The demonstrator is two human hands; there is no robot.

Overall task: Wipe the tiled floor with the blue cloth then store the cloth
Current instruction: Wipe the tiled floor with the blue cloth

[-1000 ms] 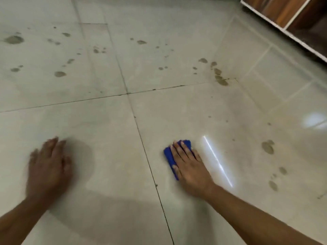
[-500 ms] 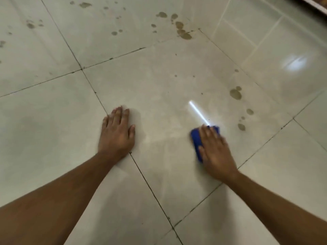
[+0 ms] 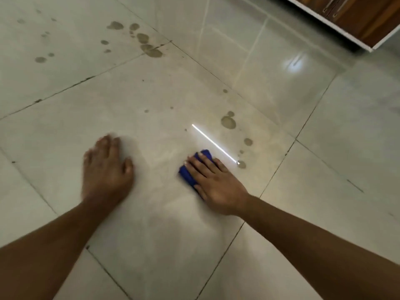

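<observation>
A folded blue cloth [image 3: 187,173] lies on the pale tiled floor [image 3: 151,224]. My right hand [image 3: 213,184] presses flat on top of it, fingers together, hiding most of the cloth. Blue shows only at the fingertips and along the hand's left side. My left hand [image 3: 106,169] rests palm down on the same tile to the left, holding nothing, slightly blurred. Brown dried spots [image 3: 228,122] sit just beyond and right of the cloth.
More brown stains [image 3: 149,49] spread over the tiles at the upper left. A wooden cabinet with a white base [image 3: 355,20] stands at the top right. Dark grout lines cross the floor. A bright light streak [image 3: 213,142] reflects near the cloth.
The view has shifted, with the cabinet back in sight. My right hand stays on the cloth beside the spots. My left hand has moved onto the same tile as the cloth.
</observation>
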